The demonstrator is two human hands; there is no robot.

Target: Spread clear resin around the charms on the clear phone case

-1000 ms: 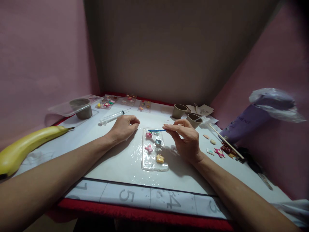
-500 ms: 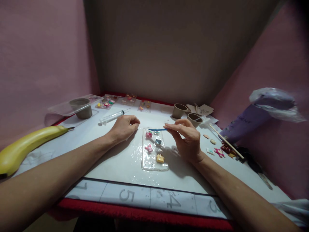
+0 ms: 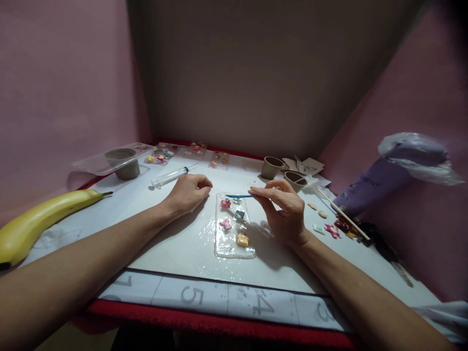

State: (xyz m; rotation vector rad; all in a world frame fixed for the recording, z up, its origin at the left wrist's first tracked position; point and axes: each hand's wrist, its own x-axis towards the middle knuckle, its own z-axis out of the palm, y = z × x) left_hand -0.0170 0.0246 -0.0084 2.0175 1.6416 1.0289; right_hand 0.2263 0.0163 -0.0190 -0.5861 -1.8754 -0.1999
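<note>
Shifted slightly rightward, the right hand [image 3: 281, 209] pinched a blue stick [image 3: 239, 196] over the clear case [image 3: 228, 240] of small charms [image 3: 242, 240] on the white board [image 3: 175, 253], partly hiding a cup [image 3: 294, 179]; the left hand [image 3: 188, 192] curled, grip unclear.

Before the clear case [image 3: 234, 229], the white board [image 3: 183, 251] is giving free room; rightward, the right hand [image 3: 283, 212] is blocking.

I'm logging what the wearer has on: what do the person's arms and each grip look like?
The left grip and right grip are human hands without gloves; no rings show. The left forearm and right forearm are bare as far as the view reaches, narrowing toward the wrists. No sleeve, watch, bracelet, cable or clear marking is visible on either.
</note>
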